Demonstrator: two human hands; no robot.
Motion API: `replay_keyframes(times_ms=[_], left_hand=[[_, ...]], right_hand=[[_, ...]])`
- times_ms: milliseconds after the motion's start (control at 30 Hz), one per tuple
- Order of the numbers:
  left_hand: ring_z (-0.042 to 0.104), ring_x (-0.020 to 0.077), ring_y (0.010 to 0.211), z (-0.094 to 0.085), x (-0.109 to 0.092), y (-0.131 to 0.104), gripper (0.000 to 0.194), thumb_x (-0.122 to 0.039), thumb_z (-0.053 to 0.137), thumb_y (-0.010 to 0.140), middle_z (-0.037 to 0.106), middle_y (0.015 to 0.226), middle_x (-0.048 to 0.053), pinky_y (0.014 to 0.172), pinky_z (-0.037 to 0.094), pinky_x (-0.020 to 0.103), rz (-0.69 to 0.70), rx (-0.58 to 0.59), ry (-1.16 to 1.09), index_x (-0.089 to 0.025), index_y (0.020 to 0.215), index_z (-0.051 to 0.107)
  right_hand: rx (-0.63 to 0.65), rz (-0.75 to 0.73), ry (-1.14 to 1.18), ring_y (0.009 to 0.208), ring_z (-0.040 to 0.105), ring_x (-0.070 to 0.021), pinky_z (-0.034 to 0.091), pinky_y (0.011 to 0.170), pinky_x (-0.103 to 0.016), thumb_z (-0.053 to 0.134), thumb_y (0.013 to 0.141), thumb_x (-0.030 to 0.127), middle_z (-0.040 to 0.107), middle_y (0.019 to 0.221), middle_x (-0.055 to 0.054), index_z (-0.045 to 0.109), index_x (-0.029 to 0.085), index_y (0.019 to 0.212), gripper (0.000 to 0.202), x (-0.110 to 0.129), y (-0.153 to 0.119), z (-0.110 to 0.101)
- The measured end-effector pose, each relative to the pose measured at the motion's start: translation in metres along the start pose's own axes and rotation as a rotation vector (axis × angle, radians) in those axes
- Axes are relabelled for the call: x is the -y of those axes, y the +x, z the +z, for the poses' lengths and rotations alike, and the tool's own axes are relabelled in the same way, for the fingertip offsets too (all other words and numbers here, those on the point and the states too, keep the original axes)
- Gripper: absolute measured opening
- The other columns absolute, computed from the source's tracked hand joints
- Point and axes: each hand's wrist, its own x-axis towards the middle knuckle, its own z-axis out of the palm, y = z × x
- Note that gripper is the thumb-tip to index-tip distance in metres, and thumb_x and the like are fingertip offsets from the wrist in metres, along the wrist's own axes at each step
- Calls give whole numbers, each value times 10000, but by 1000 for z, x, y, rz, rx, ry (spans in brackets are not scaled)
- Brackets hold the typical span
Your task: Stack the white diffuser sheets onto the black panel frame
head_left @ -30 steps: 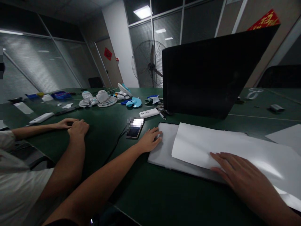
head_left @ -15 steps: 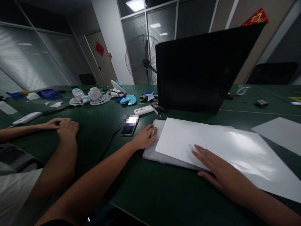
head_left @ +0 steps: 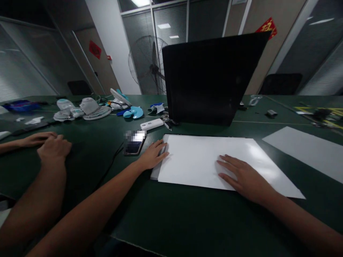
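- Noted a white sheet (head_left: 194,160) lying flat on the green table (head_left: 187,221), straight ahead, with glare towards the right.
- Noted a grey board (head_left: 155,174) underneath, mostly covered, showing as a strip along the left side.
- Saw left hand (head_left: 152,155) palm down at the left edge of the sheet, across the grey strip, fingertips over the white. Fingers close together, thumb held apart.
- Saw right hand (head_left: 246,175) palm down on the sheet, right of the middle and towards the near edge. Fingers a little spread, thumb well out to the side. Cannot tell how firmly pressed.
- Just left of left hand, found a phone (head_left: 135,143), screen partly blurred out, near a dark cable (head_left: 110,162). Beyond, a white stick-shaped device (head_left: 152,124).
- Behind the sheet, a large black panel (head_left: 209,82), upright and leaning.
- To the right, well apart from right hand, a second white sheet (head_left: 308,150).
- Farther left, blue fan blades (head_left: 134,112) and a white fan grille (head_left: 98,112) among mixed parts.
- At far left, a co-worker's hands (head_left: 53,145), placed together on the table.
- In the background, a big standing fan (head_left: 154,69) by the glass partition.
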Motion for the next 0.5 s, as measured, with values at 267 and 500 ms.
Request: replay_keyframes(times_ms=[267, 500], left_hand=[[351, 363, 1547, 1, 5, 2, 603, -605, 441, 1028, 348, 1691, 110, 1258, 290, 575, 20, 20, -8, -286, 1530, 541], [350, 342, 1551, 3, 9, 5, 594, -428, 409, 1015, 365, 1676, 144, 1277, 275, 527, 33, 8, -20, -195, 1552, 512]], right_hand=[[-140, 165, 90, 1477, 447, -295, 374, 1219, -531, 379, 1038, 616, 448, 1637, -64, 489, 276, 1582, 650, -42, 3, -25], [-313, 656, -273, 1545, 252, -406, 262, 1164, -601, 310, 1055, 581, 367, 1604, -336, 433, -18, 1567, 797, -186, -34, -45]])
